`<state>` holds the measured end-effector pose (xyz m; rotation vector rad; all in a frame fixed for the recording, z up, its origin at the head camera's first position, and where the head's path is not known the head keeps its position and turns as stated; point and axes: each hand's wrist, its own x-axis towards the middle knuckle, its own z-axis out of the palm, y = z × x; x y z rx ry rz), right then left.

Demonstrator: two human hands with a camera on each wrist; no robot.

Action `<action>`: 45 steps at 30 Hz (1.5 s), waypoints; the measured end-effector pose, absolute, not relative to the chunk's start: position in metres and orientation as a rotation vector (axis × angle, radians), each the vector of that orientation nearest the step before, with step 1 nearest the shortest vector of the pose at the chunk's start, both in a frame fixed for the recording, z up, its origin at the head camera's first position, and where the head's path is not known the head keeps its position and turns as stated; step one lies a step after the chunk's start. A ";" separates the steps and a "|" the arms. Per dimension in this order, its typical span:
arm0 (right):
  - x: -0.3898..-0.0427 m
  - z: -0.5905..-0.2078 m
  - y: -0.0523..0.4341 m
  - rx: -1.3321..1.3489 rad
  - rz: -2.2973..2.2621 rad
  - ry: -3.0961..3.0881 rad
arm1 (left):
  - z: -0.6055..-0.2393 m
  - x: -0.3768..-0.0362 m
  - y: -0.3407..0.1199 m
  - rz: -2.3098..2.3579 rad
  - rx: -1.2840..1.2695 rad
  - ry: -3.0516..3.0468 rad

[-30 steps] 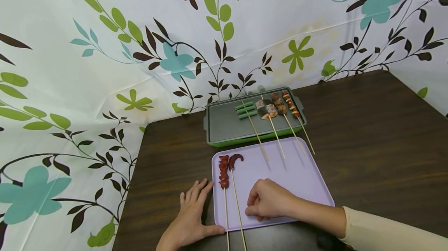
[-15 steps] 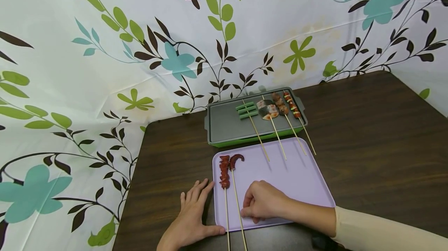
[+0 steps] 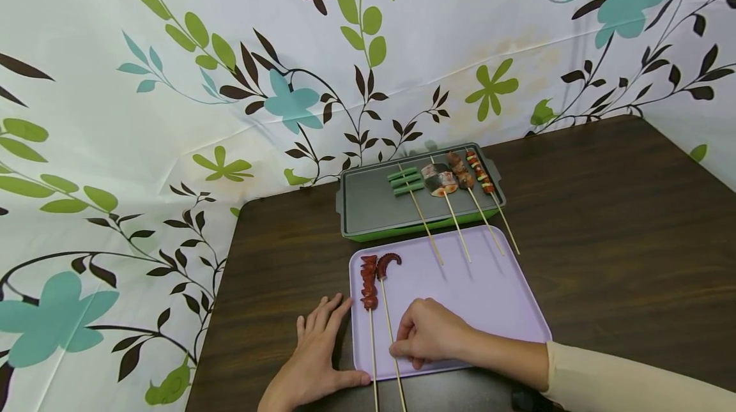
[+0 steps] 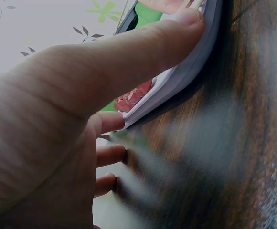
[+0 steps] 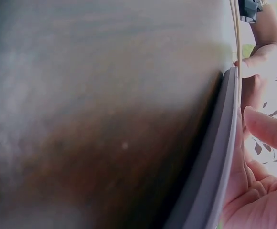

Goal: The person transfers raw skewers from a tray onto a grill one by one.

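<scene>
A lilac tray (image 3: 460, 310) lies on the table with two skewers along its left side. One carries red meat-like pieces (image 3: 368, 283), the other a curled dark red octopus tentacle (image 3: 388, 264); both sticks jut past the near edge. My left hand (image 3: 313, 354) rests with spread fingers at the tray's left edge, its thumb near the front left corner. Over the tray my right hand (image 3: 434, 332) has curled fingers, and thumb and forefinger pinch the tentacle skewer's stick (image 3: 386, 310). The right wrist view shows the thumb (image 5: 267, 126) close to the sticks.
Behind the tray stands a grey-topped green grill (image 3: 368, 204). Across it lie skewers of green vegetable (image 3: 407, 182), fish (image 3: 439, 179), brown meat (image 3: 460, 170) and red-and-yellow pieces (image 3: 480, 170), sticks reaching over the tray. A patterned cloth (image 3: 402, 35) hangs behind the dark wooden table (image 3: 621, 227).
My right hand has moved left across the tray to the tentacle skewer's stick. The left hand and the skewers have stayed in place.
</scene>
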<state>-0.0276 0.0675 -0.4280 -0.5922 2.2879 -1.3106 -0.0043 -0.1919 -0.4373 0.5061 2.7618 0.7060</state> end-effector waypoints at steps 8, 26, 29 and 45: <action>-0.026 -0.427 0.063 -0.627 -1.300 2.283 | -0.440 -0.003 -0.192 0.728 0.510 2.760; -0.026 -0.428 0.072 -0.430 -1.462 2.055 | -0.439 -0.003 -0.192 0.720 0.502 2.758; -0.026 -0.428 0.073 -0.413 -1.481 2.037 | -0.439 -0.003 -0.192 0.718 0.502 2.759; -0.020 -0.425 0.081 -0.418 -1.493 2.063 | -0.439 -0.004 -0.191 0.709 0.502 2.763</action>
